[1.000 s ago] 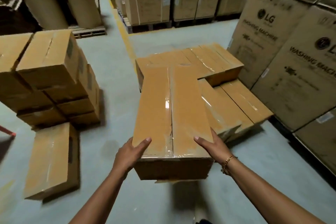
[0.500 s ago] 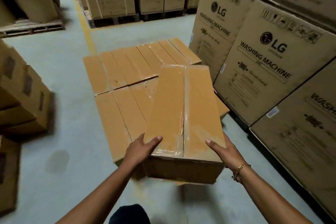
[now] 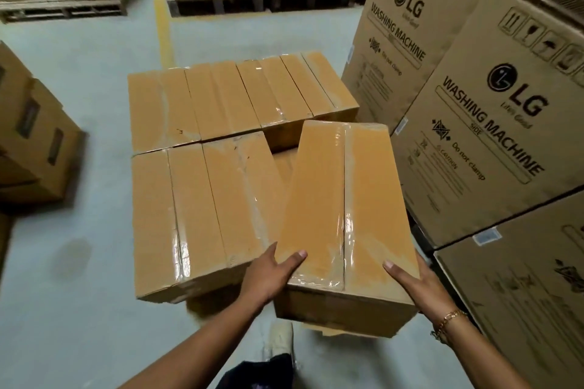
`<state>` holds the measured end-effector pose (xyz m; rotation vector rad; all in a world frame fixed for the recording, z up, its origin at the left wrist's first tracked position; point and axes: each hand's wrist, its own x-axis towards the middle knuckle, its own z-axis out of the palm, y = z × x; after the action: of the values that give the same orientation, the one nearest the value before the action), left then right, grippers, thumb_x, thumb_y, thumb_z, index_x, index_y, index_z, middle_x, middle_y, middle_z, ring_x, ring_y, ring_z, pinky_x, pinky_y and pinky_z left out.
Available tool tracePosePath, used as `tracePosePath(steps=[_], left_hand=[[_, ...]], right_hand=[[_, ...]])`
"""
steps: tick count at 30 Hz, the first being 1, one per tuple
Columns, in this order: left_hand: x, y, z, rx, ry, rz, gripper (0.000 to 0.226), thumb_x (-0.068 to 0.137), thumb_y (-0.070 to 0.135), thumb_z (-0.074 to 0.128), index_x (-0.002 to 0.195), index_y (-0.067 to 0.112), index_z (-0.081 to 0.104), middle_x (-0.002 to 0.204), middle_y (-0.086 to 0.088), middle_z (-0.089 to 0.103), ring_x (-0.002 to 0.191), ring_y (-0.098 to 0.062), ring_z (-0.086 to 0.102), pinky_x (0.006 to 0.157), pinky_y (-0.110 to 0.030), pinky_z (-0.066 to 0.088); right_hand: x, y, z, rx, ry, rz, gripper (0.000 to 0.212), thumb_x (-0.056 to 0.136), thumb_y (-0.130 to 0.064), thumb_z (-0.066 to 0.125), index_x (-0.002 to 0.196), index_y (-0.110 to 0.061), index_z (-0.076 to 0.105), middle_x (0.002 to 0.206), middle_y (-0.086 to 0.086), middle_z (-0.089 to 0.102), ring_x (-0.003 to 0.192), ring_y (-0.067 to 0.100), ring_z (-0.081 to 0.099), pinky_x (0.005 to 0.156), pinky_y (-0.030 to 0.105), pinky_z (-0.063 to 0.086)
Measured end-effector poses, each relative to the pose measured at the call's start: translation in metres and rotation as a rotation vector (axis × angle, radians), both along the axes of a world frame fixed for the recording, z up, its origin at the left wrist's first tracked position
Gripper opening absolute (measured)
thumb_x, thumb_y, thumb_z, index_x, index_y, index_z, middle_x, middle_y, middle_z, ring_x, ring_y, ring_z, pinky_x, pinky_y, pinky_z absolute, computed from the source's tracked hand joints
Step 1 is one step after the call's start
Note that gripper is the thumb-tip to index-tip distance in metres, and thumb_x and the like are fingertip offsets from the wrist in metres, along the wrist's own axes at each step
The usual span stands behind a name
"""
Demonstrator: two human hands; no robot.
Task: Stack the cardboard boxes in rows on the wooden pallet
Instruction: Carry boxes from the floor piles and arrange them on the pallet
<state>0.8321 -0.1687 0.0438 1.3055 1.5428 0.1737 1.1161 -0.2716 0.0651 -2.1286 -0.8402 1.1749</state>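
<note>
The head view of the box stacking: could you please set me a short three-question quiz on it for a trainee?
1. True or false: only the left hand grips the held box.
2. Where is the near row of stacked boxes missing a box? A left end; B middle; C right end.
3. Fill in: the big cartons on the right read "LG WASHING ____".
Key: 1 false, the right hand grips it too; 2 C; 3 MACHINE.
</note>
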Motion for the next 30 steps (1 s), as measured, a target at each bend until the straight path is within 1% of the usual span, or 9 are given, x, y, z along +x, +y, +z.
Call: tracePosePath(steps=[3, 6, 10, 13, 17, 19, 21, 24, 30], left_hand=[[0.037, 0.010, -0.015, -0.051, -0.007, 0.042, 0.100, 0.083, 0.080, 0.054, 0.160, 0.020, 0.027, 0.159, -0.006, 0.041, 0.143, -0.029, 0.043, 0.113, -0.040, 0.037], [0.070, 0.017, -0.022, -0.068, 0.005, 0.077, 0.086, 0.091, 0.069, 0.056, 0.157, 0.018, 0.034, 0.153, -0.004, 0.049, 0.137, -0.026, 0.050, 0.102, -0.031, 0.039], [0.108, 0.016, -0.032, -0.084, 0.020, 0.137, 0.076, 0.091, 0.066, 0.057, 0.152, 0.024, 0.043, 0.142, 0.001, 0.060, 0.128, -0.022, 0.058, 0.092, -0.025, 0.040], [0.137, 0.009, -0.053, -0.089, 0.007, 0.198, 0.074, 0.086, 0.074, 0.057, 0.145, 0.031, 0.052, 0.132, 0.009, 0.067, 0.117, -0.015, 0.063, 0.095, -0.030, 0.048], [0.180, -0.010, -0.079, -0.073, 0.008, 0.287, 0.074, 0.082, 0.080, 0.056, 0.140, 0.034, 0.056, 0.125, 0.015, 0.069, 0.112, -0.010, 0.064, 0.098, -0.034, 0.052], [0.199, -0.016, -0.093, -0.061, 0.013, 0.335, 0.074, 0.082, 0.080, 0.056, 0.140, 0.035, 0.056, 0.125, 0.015, 0.069, 0.112, -0.010, 0.065, 0.099, -0.036, 0.052], [0.215, -0.019, -0.112, -0.058, 0.019, 0.373, 0.078, 0.079, 0.084, 0.055, 0.140, 0.036, 0.055, 0.126, 0.015, 0.069, 0.113, -0.012, 0.065, 0.100, -0.039, 0.052], [0.230, -0.023, -0.143, -0.049, 0.017, 0.424, 0.090, 0.071, 0.092, 0.051, 0.142, 0.036, 0.054, 0.127, 0.014, 0.068, 0.114, -0.012, 0.065, 0.101, -0.044, 0.053], [0.236, -0.018, -0.219, -0.026, 0.048, 0.488, 0.100, 0.065, 0.096, 0.045, 0.144, 0.035, 0.052, 0.129, 0.008, 0.068, 0.112, -0.014, 0.066, 0.097, -0.038, 0.055]], right_hand=[[0.041, 0.024, -0.019, -0.045, 0.002, 0.039, 0.101, 0.052, -0.090, 0.063, 0.140, -0.044, 0.044, 0.123, -0.013, 0.064, 0.112, 0.016, 0.061, 0.101, 0.050, 0.049], [0.079, 0.044, -0.035, -0.063, 0.014, 0.087, 0.095, 0.055, -0.089, 0.065, 0.138, -0.047, 0.044, 0.124, -0.014, 0.064, 0.112, 0.014, 0.061, 0.101, 0.050, 0.049], [0.118, 0.066, -0.048, -0.075, 0.028, 0.150, 0.077, 0.071, -0.075, 0.070, 0.135, -0.050, 0.036, 0.127, -0.015, 0.058, 0.116, 0.014, 0.055, 0.103, 0.038, 0.043], [0.152, 0.078, -0.061, -0.085, 0.016, 0.210, 0.085, 0.068, -0.077, 0.070, 0.140, -0.047, 0.037, 0.125, -0.014, 0.058, 0.116, 0.015, 0.055, 0.103, 0.039, 0.044], [0.197, 0.090, -0.083, -0.086, 0.009, 0.309, 0.075, 0.078, -0.065, 0.071, 0.142, -0.041, 0.040, 0.124, -0.013, 0.058, 0.115, 0.015, 0.054, 0.095, 0.032, 0.040], [0.218, 0.097, -0.101, -0.075, 0.009, 0.360, 0.083, 0.075, -0.070, 0.070, 0.146, -0.040, 0.039, 0.125, -0.015, 0.057, 0.114, 0.013, 0.054, 0.095, 0.031, 0.040], [0.233, 0.103, -0.120, -0.083, 0.006, 0.393, 0.088, 0.074, -0.071, 0.070, 0.149, -0.039, 0.036, 0.129, -0.016, 0.056, 0.118, 0.012, 0.053, 0.099, 0.031, 0.040], [0.247, 0.114, -0.149, -0.060, 0.015, 0.438, 0.081, 0.080, -0.060, 0.068, 0.150, -0.039, 0.034, 0.132, -0.016, 0.053, 0.120, 0.010, 0.050, 0.101, 0.030, 0.038], [0.247, 0.131, -0.234, -0.040, -0.001, 0.468, 0.084, 0.076, -0.077, 0.057, 0.149, -0.041, 0.034, 0.126, -0.015, 0.056, 0.121, 0.015, 0.054, 0.099, 0.031, 0.040]])
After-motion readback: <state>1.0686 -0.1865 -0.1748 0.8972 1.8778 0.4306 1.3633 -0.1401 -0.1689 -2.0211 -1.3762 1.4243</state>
